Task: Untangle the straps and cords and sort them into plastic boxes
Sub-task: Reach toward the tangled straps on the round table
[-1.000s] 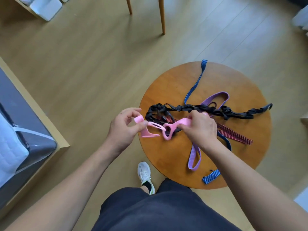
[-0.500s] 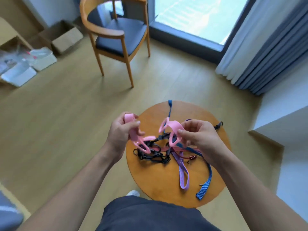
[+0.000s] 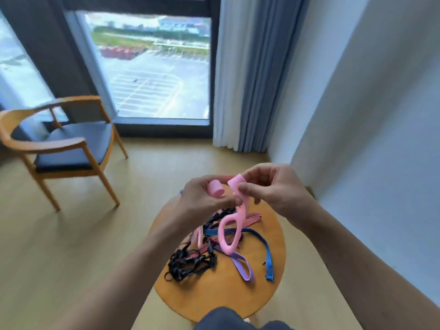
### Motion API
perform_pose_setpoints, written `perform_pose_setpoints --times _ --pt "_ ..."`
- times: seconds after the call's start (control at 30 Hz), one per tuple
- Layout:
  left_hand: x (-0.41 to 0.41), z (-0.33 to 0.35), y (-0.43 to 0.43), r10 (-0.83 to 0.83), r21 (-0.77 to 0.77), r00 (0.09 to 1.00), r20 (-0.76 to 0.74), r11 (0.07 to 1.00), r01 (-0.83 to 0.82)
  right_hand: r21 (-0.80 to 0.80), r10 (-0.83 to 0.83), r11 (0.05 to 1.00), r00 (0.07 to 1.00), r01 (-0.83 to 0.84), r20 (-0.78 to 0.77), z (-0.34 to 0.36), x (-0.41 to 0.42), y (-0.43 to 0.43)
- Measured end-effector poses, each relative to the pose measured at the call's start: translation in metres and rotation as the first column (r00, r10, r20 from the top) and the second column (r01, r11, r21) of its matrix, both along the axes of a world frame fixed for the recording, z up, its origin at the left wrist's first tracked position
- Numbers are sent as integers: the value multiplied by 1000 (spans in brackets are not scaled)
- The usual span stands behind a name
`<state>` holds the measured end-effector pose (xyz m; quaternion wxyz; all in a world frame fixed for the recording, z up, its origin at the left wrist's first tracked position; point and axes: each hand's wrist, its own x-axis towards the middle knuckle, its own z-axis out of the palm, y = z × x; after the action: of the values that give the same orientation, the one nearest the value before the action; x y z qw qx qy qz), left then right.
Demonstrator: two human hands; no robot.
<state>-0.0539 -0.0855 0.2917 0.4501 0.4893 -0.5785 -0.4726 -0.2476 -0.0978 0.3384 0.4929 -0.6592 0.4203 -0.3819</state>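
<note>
Higher now — pink strap (image 3: 234, 225), both hands (image 3: 204, 201)

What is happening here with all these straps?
A person holds a pink strap up above a small round table, one end in the left hand, the other in the right hand. The black cords, blue strap and purple strap lie tangled on the table. No plastic boxes are in view.

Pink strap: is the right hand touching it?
Touching. Head view shows the right hand pinching the pink strap at its upper end.
</note>
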Motion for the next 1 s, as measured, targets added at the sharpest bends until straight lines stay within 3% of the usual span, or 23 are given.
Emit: perform_pose_setpoints --times 0.17,0.27,0.4,0.5,0.73,0.87,0.9,1.0 --pt "-36 16 20 -272 -27 962 -26 962 272 -43 -296 953 953 300 69 13 -35 63" --pt "-68 23 37 -437 -58 899 -40 899 434 -69 -493 865 867 497 69 18 -56 105" --pt "-118 30 62 -532 -98 846 -20 844 528 -130 -679 727 734 674 7 27 -87 160" --pt "-153 34 82 -580 -105 814 32 808 579 -142 -764 637 645 758 21 29 -112 202" --pt "-233 42 155 -749 -75 644 158 641 764 -64 -891 426 431 902 141 16 -159 301" --pt "-286 38 210 -791 -67 589 167 587 807 -65 -962 229 236 971 138 -5 -195 375" --pt "-300 37 224 -806 -57 573 150 571 819 -22 -956 254 254 967 145 -14 -204 396" --pt "-346 29 274 -853 -16 517 69 517 856 177 -877 480 466 859 118 -49 -227 459"
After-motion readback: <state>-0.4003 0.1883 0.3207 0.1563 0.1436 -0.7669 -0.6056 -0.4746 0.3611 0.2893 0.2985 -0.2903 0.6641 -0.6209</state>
